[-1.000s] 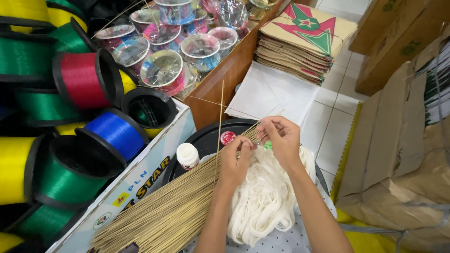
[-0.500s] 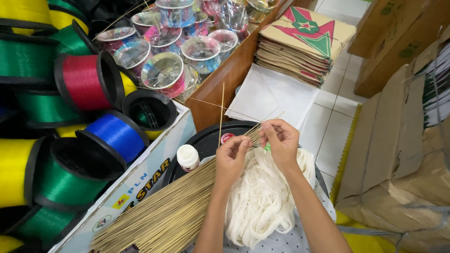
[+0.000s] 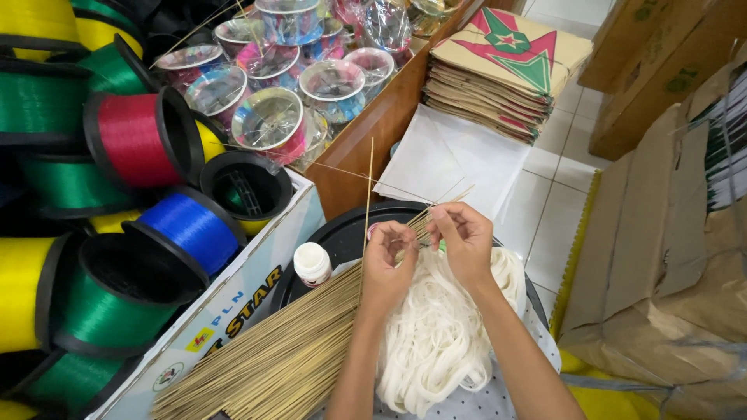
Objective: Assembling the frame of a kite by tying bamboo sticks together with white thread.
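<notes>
Head view: a round black tray (image 3: 342,233) sat at the centre. Left of it stood a box of thread spools, among them a blue spool (image 3: 191,227) and a red spool (image 3: 132,140); beyond it lay white paper sheets (image 3: 455,159) and stacked kites (image 3: 506,70). A white-capped bottle (image 3: 312,263) stood on the tray's left edge. Over the tray, the left hand (image 3: 387,260) and right hand (image 3: 465,241) pinched thin bamboo sticks (image 3: 272,358) at their tips, above a white string bundle (image 3: 440,334)

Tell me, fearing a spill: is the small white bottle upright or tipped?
Upright: the small white bottle stands with its cap on top, beside the bamboo sticks.
</notes>
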